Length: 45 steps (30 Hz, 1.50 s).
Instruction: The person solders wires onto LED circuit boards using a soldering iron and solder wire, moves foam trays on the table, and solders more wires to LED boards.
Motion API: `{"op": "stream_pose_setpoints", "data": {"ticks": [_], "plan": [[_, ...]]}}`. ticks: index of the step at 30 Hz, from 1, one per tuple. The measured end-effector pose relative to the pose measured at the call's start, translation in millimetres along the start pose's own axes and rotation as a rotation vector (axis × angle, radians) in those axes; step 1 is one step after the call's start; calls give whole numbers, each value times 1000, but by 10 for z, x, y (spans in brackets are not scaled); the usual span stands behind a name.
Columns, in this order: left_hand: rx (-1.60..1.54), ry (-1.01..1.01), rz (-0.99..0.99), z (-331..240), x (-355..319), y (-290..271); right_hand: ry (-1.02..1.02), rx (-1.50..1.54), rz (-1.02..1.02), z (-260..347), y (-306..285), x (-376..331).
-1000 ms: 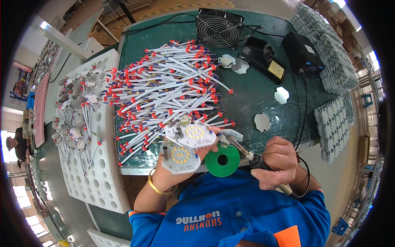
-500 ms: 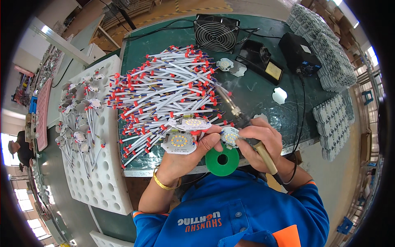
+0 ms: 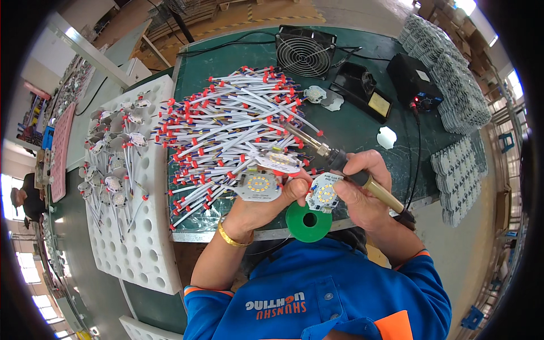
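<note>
Just lower right of the frame's centre, we saw that the right hand (image 3: 367, 198), gripping the soldering iron (image 3: 339, 160), had come in to pinch the small board (image 3: 324, 194), apparently handling rather than soldering it, while the left hand (image 3: 263, 212) grasped two other boards (image 3: 258, 183).

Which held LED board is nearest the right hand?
The rightmost board, against the right hand, nearest the green spool; the other two boards sit farther left.

One soldering iron (image 3: 339, 160), one green spool (image 3: 297, 226), three handheld circuit boards (image 3: 258, 183), one fan (image 3: 306, 55) and one black control box (image 3: 412, 79) are counted.
</note>
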State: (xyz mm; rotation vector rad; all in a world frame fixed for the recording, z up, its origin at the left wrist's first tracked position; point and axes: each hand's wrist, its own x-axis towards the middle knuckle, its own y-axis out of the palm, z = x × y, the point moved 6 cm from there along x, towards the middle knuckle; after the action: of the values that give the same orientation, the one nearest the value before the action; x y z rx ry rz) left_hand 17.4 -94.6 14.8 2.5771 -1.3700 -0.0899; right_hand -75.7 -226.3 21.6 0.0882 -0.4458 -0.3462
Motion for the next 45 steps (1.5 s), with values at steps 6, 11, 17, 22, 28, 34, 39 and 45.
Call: {"op": "stream_pose_setpoints", "data": {"ticks": [6, 11, 17, 22, 28, 34, 39, 45], "plan": [[181, -15, -80, 49, 78, -56, 181, 304, -107, -198, 128, 46], [133, 139, -231, -212, -68, -212, -66, -548, -73, 114, 136, 166], [-217, 183, -370, -653, -507, -776, -2, -178, -317, -142, -281, 125], [139, 125, -907, -791, -1342, -1566, 27, -183, -263, -321, -344, 130], [1054, -18, -1392, -1393, -2489, -2336, 19, -187, -281, -344, -361, 135], [1383, -423, -1411, -1160, -2788, -3054, 9, -215, -294, -293, -354, 127], [1323, -465, -1267, -817, -2810, -3308, -41, -360, -330, -143, -446, 57], [1461, -617, -1295, -667, -2936, -3175, -220, -816, -108, 28, -542, 79]]}}
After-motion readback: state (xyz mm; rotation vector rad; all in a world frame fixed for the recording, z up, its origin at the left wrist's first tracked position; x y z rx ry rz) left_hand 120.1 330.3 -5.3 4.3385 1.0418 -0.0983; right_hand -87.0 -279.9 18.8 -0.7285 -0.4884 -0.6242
